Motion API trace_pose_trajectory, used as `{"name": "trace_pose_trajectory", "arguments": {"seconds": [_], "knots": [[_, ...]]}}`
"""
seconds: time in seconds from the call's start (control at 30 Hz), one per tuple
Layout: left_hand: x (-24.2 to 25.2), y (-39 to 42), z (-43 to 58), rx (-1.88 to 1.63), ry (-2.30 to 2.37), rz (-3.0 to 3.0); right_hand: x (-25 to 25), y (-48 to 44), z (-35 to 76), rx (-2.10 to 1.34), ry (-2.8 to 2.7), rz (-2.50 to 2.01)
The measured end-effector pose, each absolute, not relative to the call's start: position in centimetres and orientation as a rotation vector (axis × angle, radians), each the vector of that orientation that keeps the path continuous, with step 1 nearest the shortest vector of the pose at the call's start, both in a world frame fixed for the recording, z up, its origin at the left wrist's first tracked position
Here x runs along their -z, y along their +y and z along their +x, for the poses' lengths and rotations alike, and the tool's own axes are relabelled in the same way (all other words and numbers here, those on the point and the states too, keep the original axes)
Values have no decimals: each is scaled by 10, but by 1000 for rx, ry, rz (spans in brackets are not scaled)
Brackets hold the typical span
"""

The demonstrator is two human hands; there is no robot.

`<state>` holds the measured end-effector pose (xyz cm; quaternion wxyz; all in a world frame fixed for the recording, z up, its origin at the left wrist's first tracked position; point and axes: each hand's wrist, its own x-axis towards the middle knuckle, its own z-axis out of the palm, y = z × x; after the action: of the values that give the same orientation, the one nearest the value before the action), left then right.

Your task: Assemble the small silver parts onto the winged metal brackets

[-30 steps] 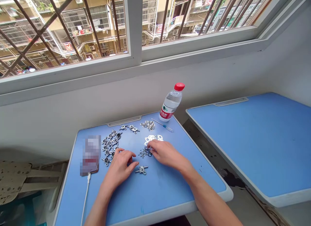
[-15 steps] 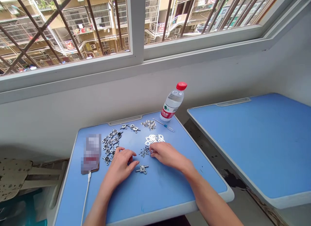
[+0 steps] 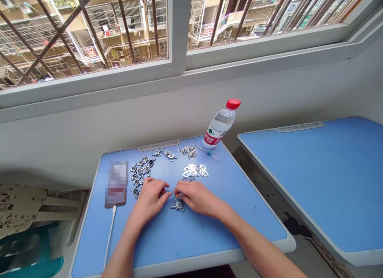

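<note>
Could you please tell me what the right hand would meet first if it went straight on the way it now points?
Most likely the left hand, whose fingertips lie just ahead of the right hand; the two look very close, though depth is hard to judge from this view.

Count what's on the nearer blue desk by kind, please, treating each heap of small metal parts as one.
Water bottle: 1
Phone: 1
Small screwdriver: 1
Heaps of small metal parts: 3
Loose metal fittings: 3
Total: 9
</note>
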<state>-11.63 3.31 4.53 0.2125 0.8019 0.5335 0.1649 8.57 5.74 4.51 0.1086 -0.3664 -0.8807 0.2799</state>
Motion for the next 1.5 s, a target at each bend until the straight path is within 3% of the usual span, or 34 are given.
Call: {"name": "trace_pose_trajectory", "arguments": {"seconds": [0.3,0.87,1.2,1.5], "knots": [[-47,32,-117,-435,1488,2184,-56,61,102,-923,-2682,-953],[-61,28,-111,-277,1404,2093,-60,58,96,-941,-2689,-1145],[-61,25,-114,-263,1326,2112,-66,59,103,-1046,-2653,-917],[-62,24,-116,-219,1137,2058,-60,59,101,-972,-2677,-1103]]}}
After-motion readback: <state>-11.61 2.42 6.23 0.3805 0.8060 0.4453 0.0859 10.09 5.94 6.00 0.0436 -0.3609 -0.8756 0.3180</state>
